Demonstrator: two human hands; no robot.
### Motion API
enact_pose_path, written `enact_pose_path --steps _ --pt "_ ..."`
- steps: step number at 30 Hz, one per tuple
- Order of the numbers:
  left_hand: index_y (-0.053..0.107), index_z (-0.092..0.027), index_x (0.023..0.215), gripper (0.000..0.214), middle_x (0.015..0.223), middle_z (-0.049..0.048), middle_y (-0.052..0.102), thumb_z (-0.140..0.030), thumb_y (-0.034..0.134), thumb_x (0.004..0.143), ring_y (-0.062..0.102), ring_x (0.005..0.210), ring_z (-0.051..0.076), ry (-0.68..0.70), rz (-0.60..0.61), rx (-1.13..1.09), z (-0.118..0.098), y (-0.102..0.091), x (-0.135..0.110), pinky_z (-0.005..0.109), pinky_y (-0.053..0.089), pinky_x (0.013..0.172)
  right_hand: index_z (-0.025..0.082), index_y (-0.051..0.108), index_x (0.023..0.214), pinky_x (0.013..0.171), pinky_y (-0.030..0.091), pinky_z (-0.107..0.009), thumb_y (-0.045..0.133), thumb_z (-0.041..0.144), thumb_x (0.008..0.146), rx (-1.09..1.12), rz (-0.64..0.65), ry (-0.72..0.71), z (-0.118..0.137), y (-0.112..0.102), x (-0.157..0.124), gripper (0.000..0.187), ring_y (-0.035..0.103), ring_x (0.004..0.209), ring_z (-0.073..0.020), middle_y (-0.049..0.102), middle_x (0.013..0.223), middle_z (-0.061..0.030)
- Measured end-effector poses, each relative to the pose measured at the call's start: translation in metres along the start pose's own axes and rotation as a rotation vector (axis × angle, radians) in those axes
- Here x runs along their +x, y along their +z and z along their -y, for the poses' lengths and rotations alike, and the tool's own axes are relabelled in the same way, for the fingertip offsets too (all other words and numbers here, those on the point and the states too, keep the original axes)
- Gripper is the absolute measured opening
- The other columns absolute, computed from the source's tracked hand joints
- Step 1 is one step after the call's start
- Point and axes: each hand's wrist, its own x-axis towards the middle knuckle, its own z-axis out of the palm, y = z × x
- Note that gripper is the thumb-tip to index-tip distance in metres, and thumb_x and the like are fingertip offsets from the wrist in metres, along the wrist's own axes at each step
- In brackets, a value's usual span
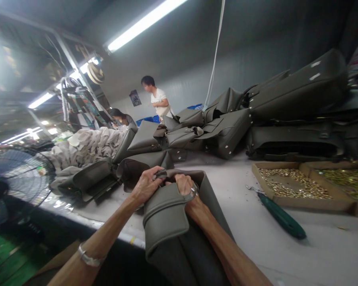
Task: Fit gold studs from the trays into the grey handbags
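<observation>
A grey-green leather bag (179, 222) lies on the white worktable (256, 238) in front of me, its flap folded toward me. My left hand (146, 184) is closed on the bag's top edge beside a metal ring fitting (161, 173). My right hand (183, 184) is also closed on the top of the bag, its wrist passing through a metal ring on the flap strap (192, 193). Both forearms reach in from below.
A green-handled tool (279, 214) lies to the right. Cardboard trays of small brass parts (295, 186) stand behind it. Piles of grey bags (226, 127) and pale fabric pieces (86, 147) fill the far side. A fan (20, 178) stands left. Two people work in the background.
</observation>
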Motion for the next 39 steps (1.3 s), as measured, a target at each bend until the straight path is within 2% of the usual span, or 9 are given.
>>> enact_pose_path --steps 4,7,10,12,17,23,29,34,39 --pt "0.063 -0.016 0.095 0.025 0.08 0.0009 0.062 -0.025 0.048 0.077 0.056 0.08 0.018 0.084 0.044 0.002 -0.014 -0.012 0.002 0.026 0.044 0.073 0.015 0.065 0.089 0.057 0.037 -0.029 0.049 0.017 0.088 -0.084 -0.003 -0.032 0.018 -0.041 -0.015 0.016 0.063 0.068 -0.0243 0.067 0.078 -0.0117" --pt "0.063 -0.016 0.1 0.028 0.09 0.0024 0.065 -0.022 0.047 0.077 0.058 0.087 0.019 0.176 0.085 0.004 -0.032 -0.026 0.014 0.028 0.046 0.081 0.017 0.063 0.102 0.072 0.042 -0.036 0.047 0.014 0.09 -0.164 -0.166 -0.107 0.026 -0.087 -0.029 0.021 0.061 0.085 -0.0272 0.066 0.096 -0.014" --pt "0.065 -0.017 0.103 0.03 0.097 0.0035 0.067 -0.026 0.052 0.077 0.059 0.093 0.021 0.267 0.175 0.014 -0.051 -0.041 0.036 0.031 0.045 0.088 0.017 0.063 0.109 0.09 0.039 -0.041 0.057 0.023 0.087 -0.154 -0.378 -0.196 0.018 -0.127 -0.034 0.024 0.054 0.105 -0.0291 0.063 0.112 -0.0121" --pt "0.064 -0.02 0.109 0.037 0.1 0.0037 0.067 -0.028 0.058 0.074 0.06 0.093 0.021 0.302 0.23 0.038 -0.066 -0.049 0.047 0.033 0.045 0.09 0.017 0.061 0.115 0.094 0.038 -0.041 0.063 0.028 0.082 -0.009 -0.336 -0.179 0.004 -0.137 -0.032 0.035 0.053 0.108 -0.0277 0.062 0.116 -0.0106" --pt "0.055 -0.024 0.12 0.042 0.119 0.0051 0.06 -0.026 0.056 0.078 0.057 0.104 0.022 0.371 0.051 0.123 -0.115 -0.041 0.009 0.035 0.04 0.098 0.015 0.06 0.118 0.089 0.045 -0.035 0.059 0.029 0.08 0.387 0.006 -0.097 -0.037 -0.101 -0.027 0.041 0.058 0.104 -0.0226 0.063 0.117 -0.0097" --pt "0.061 -0.028 0.103 0.025 0.105 0.0035 0.065 -0.036 0.041 0.091 0.059 0.099 0.021 0.207 -0.024 0.031 -0.106 0.013 -0.082 0.029 0.046 0.088 0.011 0.054 0.125 0.1 0.038 -0.038 0.053 0.025 0.08 0.431 -0.036 -0.051 -0.039 -0.064 -0.044 0.048 0.052 0.114 -0.0229 0.059 0.123 -0.0119" --pt "0.056 -0.015 0.077 0.057 0.073 0.0079 0.06 -0.071 0.044 0.076 0.061 0.065 0.021 -0.273 0.087 -0.45 -0.066 0.024 -0.062 0.034 0.052 0.063 0.007 0.051 0.129 0.111 0.027 -0.039 0.05 0.016 0.069 0.332 -0.059 -0.174 -0.019 -0.041 -0.066 0.061 0.039 0.127 -0.0243 0.048 0.135 -0.014" --pt "0.048 -0.015 0.072 0.066 0.061 0.0032 0.053 -0.079 0.033 0.074 0.061 0.056 0.016 -0.376 0.056 -0.54 -0.058 0.022 -0.058 0.026 0.048 0.052 0.008 0.051 0.131 0.111 0.027 -0.044 0.049 0.014 0.07 0.221 -0.124 -0.185 -0.005 -0.018 -0.088 0.061 0.031 0.131 -0.0278 0.037 0.143 -0.0151" --pt "0.049 -0.016 0.067 0.062 0.05 0.0003 0.052 -0.078 0.046 0.071 0.055 0.042 0.015 -0.425 0.021 -0.454 -0.043 0.023 -0.064 0.022 0.041 0.04 0.007 0.05 0.132 0.11 0.028 -0.044 0.048 0.012 0.071 0.132 -0.143 -0.232 0.01 -0.012 -0.1 0.061 0.031 0.131 -0.0288 0.038 0.143 -0.0159"
